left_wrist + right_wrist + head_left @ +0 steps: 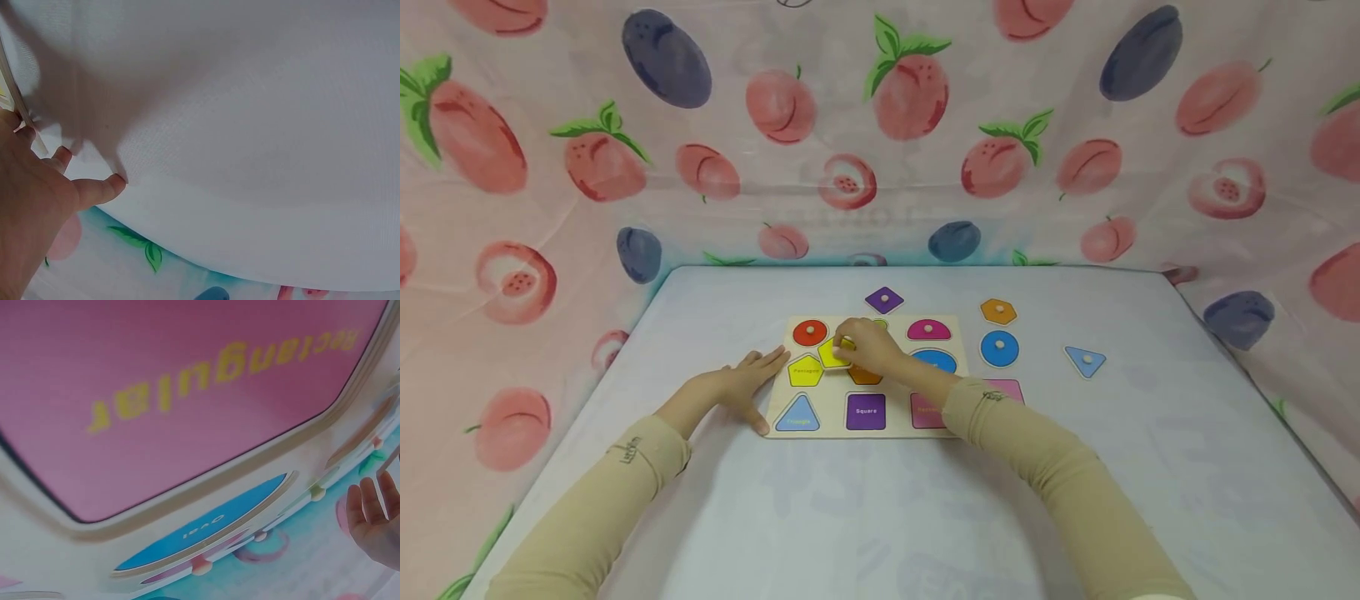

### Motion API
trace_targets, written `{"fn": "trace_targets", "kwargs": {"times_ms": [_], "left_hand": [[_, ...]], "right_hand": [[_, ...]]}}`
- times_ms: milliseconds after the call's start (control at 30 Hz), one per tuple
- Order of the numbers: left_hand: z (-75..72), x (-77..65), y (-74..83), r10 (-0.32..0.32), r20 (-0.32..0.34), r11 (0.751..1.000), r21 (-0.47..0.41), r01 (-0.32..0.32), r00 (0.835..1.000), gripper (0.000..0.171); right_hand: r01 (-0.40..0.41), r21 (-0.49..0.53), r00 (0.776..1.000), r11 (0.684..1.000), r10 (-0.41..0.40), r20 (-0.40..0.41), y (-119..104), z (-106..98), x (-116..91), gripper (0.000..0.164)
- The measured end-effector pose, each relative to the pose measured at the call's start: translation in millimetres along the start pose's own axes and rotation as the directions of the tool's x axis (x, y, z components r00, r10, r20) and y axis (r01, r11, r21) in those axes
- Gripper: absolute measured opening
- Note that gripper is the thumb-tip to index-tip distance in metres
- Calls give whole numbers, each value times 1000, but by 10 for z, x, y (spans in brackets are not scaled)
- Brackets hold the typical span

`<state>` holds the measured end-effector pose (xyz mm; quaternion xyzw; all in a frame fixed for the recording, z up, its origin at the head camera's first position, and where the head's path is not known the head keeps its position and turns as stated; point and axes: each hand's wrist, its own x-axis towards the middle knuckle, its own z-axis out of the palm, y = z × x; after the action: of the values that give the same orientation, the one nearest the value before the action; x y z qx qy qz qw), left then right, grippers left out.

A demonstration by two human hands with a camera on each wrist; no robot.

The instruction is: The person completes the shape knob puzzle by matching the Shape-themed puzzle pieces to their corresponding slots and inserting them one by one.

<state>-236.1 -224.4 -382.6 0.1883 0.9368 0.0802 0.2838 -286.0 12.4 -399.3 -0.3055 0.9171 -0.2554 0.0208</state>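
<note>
- From the head view, the right hand (868,343) is pinching the yellow pentagon (833,355), its grip nearly closed, over the puzzle board (829,423), just beside the pentagon slot (806,372).
- That hand is half hiding a green piece (881,322); the right sleeve (1060,475) is covering part of the rectangle slot (927,411).
- The left hand (747,387) is spreading its fingers at the board's left edge, gripping nothing.
- From the left wrist, it's running out of frame.
- From the right wrist, the right hand is being cut off; I can't tell its hold there.

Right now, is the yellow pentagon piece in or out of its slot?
Out: the right hand holds the piece, and the slot shows its lettering.
</note>
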Motion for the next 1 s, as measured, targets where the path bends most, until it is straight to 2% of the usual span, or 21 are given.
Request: {"fn": "trace_targets", "kwargs": {"times_ms": [100,567,767,1000], "left_hand": [[8,-16,-15,14,-3,1000,2,-14,1000,126],[-7,-2,-43,9,3,1000,-12,-9,1000,126],[-4,5,-47,20,3,1000,-9,-20,1000,125],[-11,1,-49,15,5,1000,-6,-15,1000,125]], "right_hand": [[23,-11,1000,1000,-23,5,-39,39,10,14],[10,-28,999,1000,-9,50,-267,162,53,15],[-13,-24,998,1000,15,66,-313,233,98,15],[-3,-32,997,999,5,73,-381,285,143,15]]}}
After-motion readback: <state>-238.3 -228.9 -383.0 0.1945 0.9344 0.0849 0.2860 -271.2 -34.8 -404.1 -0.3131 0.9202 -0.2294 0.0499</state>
